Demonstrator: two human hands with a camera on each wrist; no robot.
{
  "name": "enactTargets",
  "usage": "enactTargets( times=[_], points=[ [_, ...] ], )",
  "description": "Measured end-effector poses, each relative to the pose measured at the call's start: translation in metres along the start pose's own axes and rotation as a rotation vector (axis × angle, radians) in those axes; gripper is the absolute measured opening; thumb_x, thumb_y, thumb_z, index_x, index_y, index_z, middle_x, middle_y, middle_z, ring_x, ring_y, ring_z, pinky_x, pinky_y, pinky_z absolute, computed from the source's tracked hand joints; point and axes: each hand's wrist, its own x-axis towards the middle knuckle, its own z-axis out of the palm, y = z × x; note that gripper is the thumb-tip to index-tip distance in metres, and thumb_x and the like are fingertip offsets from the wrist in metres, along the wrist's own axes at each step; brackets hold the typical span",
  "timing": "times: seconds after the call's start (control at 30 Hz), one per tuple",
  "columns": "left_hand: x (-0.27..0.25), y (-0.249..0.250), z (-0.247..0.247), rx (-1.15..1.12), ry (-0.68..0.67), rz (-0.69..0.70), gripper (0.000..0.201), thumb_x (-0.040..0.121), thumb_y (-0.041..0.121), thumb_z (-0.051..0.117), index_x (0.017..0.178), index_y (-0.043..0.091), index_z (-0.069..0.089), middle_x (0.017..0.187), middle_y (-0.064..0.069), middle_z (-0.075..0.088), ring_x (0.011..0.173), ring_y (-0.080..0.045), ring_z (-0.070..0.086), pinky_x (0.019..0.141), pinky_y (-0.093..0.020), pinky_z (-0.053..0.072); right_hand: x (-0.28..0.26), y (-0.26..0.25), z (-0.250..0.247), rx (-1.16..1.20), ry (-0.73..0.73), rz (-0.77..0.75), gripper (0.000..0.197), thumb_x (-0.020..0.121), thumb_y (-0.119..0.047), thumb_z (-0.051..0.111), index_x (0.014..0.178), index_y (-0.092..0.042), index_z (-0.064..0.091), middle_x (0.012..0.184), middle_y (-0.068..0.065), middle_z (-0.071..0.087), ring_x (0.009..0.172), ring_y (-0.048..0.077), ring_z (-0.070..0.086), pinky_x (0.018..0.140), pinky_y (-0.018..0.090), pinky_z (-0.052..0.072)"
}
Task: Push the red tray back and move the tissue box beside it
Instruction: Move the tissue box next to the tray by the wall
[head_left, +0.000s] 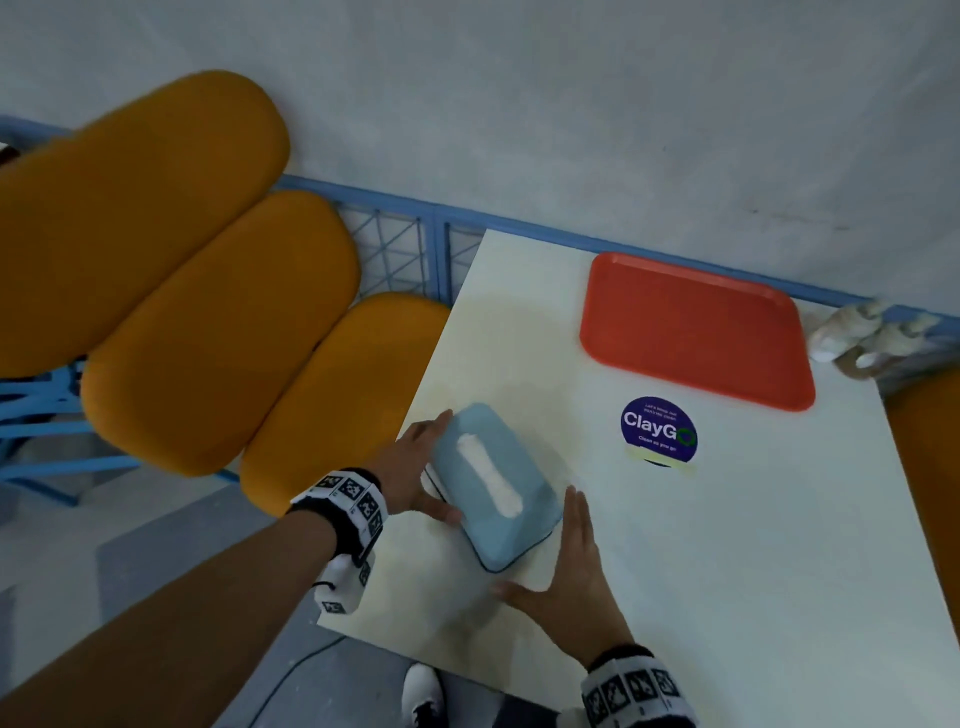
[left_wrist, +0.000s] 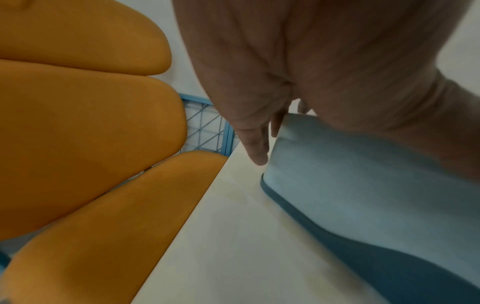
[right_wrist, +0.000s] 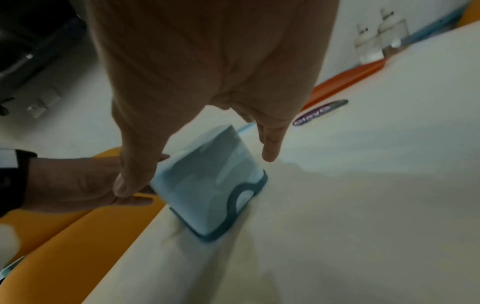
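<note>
A light blue tissue box (head_left: 493, 483) stands near the left edge of the white table (head_left: 727, 571). My left hand (head_left: 415, 467) lies along its left side, fingers straight against the far corner and thumb on the near part. My right hand (head_left: 571, 561) lies flat on the table by the box's right side, fingers straight and thumb spread across the near end. The left wrist view shows the left hand (left_wrist: 259, 61) against the box (left_wrist: 363, 185). In the right wrist view the right hand (right_wrist: 207, 61) straddles the box (right_wrist: 207, 185). The red tray (head_left: 696, 327) lies empty at the table's far edge.
A round blue ClayGo sticker (head_left: 658, 428) sits between box and tray. Orange seat cushions (head_left: 208, 332) line the table's left side, with a blue rail (head_left: 519, 221) and wall behind. Blurred pale objects (head_left: 862, 332) stand right of the tray; the right wrist view shows clear bottles (right_wrist: 379, 39) there.
</note>
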Motion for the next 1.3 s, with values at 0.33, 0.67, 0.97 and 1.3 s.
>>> enactTargets(
  times=[0.33,0.67,0.97,1.3],
  points=[
    [0.02,-0.006,0.006,-0.189,0.096,-0.01,0.135,0.043,0.058,0.091,0.147,0.033,0.009,0.139,-0.003,0.042,0.128,-0.027,0.043,0.103,-0.053,0.044,0.034,-0.015,0.019,0.172,0.162,0.103,0.125,0.044,-0.056,0.091,0.142,-0.039,0.015,0.144,-0.01,0.037,0.124,0.01,0.045,0.095,0.038,0.051],
    [0.108,0.025,-0.082,-0.18,0.238,-0.06,0.132,0.047,0.064,0.086,0.149,0.029,0.009,0.153,-0.002,0.032,0.135,-0.028,0.036,0.11,-0.054,0.037,0.17,-0.035,-0.059,0.198,0.101,-0.033,0.11,0.051,-0.037,0.092,0.136,-0.038,0.022,0.134,-0.011,0.043,0.119,0.007,0.048,0.094,0.034,0.051],
    [0.229,0.035,-0.147,-0.272,0.298,-0.106,0.124,0.055,0.054,0.088,0.15,0.024,0.015,0.151,-0.006,0.039,0.132,-0.027,0.042,0.108,-0.044,0.04,0.332,-0.027,-0.112,0.101,0.047,-0.12,0.12,0.04,-0.045,0.093,0.137,-0.032,0.024,0.127,-0.006,0.051,0.117,0.013,0.052,0.094,0.042,0.052],
    [0.289,0.018,-0.165,-0.108,0.263,-0.048,0.11,0.068,0.051,0.082,0.15,0.025,0.013,0.152,-0.006,0.033,0.134,-0.027,0.038,0.109,-0.044,0.038,0.395,-0.012,-0.117,0.116,-0.038,-0.042,0.122,0.045,-0.044,0.092,0.141,-0.039,0.017,0.136,-0.01,0.047,0.122,0.01,0.05,0.1,0.044,0.049]
  ],
)
